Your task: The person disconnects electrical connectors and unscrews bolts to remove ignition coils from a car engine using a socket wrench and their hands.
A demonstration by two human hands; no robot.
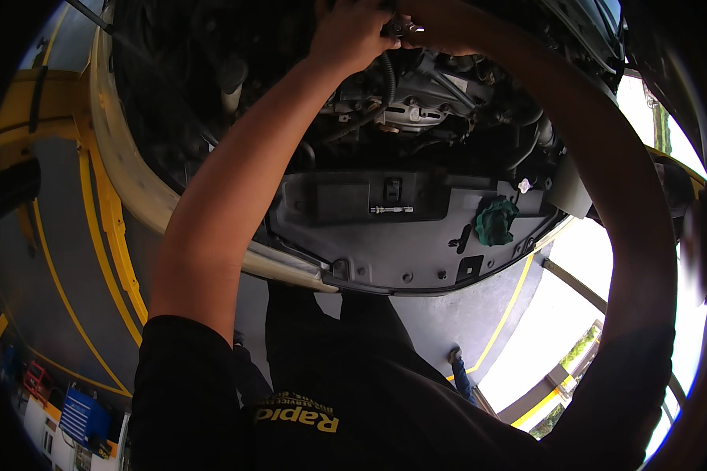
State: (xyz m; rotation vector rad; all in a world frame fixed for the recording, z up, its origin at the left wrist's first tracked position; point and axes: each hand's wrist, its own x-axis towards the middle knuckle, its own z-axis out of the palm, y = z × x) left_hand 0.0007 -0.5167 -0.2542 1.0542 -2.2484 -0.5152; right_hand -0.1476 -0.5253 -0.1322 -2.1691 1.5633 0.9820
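Note:
Both my arms reach far forward over the engine point(416, 114) of a car with its hood up. My left hand point(349, 38) is closed, its fingertips beside a small shiny metal tool point(402, 29) that looks like a ratchet head. From the other side my right hand point(451, 30), in deep shadow, curls against the same tool. The lower end of the tool and most of the right fingers are hidden. A slim metal socket extension point(391, 209) lies in a recess of the black front cover panel point(330, 228). A crumpled green cloth point(496, 220) rests to its right.
A small white cap point(524, 186) sits above the cloth. The car's pale front edge point(283, 267) curves before my body. Yellow lift parts point(106, 212) stand at left, and a blue tool chest point(84, 414) is at lower left. Someone's foot point(454, 355) shows on the floor.

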